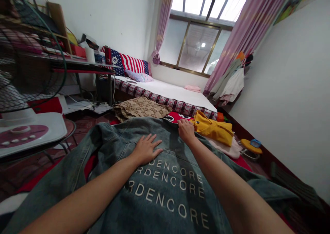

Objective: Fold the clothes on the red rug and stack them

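A faded blue denim jacket (162, 134) lies back side up in front of me, its sleeves spread to both sides. White lettering reading "RDENCORE" runs in rows across its back, partly hidden by my left forearm. My left hand (147, 148) rests flat on the upper back with fingers spread. At the collar edge, my right hand (186, 130) has its fingers curled over the denim. Just beyond the collar lies a folded tan patterned cloth (141, 107). Close to my right hand is a folded yellow garment (215, 128).
A bed (165, 86) with a white sheet stands ahead under the window. To the left are a fan (28, 65), a white stool-like surface (55, 124) and a cluttered desk (103, 65). A yellow stool (251, 146) stands right, near clothes hanging (233, 84) by the wall.
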`<state>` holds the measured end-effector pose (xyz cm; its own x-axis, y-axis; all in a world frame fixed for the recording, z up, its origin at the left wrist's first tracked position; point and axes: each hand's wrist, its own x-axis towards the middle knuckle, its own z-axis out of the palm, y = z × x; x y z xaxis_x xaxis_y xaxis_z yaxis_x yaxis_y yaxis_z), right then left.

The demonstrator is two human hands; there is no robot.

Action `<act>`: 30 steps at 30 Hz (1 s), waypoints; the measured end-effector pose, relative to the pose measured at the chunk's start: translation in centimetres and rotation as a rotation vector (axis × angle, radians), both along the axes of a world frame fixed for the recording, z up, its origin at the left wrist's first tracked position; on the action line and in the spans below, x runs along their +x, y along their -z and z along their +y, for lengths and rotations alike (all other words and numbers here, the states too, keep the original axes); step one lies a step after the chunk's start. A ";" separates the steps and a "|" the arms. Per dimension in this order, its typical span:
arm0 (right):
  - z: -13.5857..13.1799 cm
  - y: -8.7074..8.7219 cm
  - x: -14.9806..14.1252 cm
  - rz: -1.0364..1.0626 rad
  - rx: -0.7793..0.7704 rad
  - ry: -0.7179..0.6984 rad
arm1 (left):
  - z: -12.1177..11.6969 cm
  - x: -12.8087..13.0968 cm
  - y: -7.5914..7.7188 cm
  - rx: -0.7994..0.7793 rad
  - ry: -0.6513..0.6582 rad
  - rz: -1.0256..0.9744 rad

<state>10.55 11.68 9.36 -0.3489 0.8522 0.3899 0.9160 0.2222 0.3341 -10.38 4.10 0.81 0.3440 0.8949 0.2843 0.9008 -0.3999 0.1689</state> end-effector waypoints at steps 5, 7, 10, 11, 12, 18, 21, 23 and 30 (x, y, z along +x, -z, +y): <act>3.1 0.2 -0.7 -0.052 -0.061 0.032 | 0.1 0.0 0.1 0.011 -0.001 -0.016; 3.9 0.1 -0.6 -0.061 -0.077 0.023 | 0.1 0.0 0.1 0.012 -0.001 -0.017; 4.8 -0.1 -0.3 -0.048 -0.051 0.048 | 0.0 0.0 0.1 0.004 -0.001 -0.021; 5.0 0.0 -0.3 -0.040 -0.033 0.059 | 0.0 0.0 0.1 0.002 0.001 -0.023; 5.2 0.2 -0.3 -0.035 -0.017 0.066 | 0.0 0.0 0.1 0.000 0.002 -0.025; 5.6 3.9 -1.0 -0.031 -0.085 0.086 | 0.1 0.0 0.1 -0.007 0.003 -0.034; 5.2 4.5 -0.3 -0.030 -0.137 0.083 | 0.0 0.0 -0.1 -0.007 0.003 -0.031; 4.1 4.2 0.7 -0.038 -0.148 0.043 | 0.0 -0.1 -0.2 -0.001 0.000 -0.030; -3.1 5.3 7.3 0.215 0.158 0.068 | 0.3 0.0 0.3 0.027 0.003 -0.059</act>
<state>17.83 8.57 4.09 -0.1880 0.7936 0.5786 0.9806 0.1182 0.1564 -10.40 4.36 0.52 0.3283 0.8858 0.3278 0.8885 -0.4074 0.2112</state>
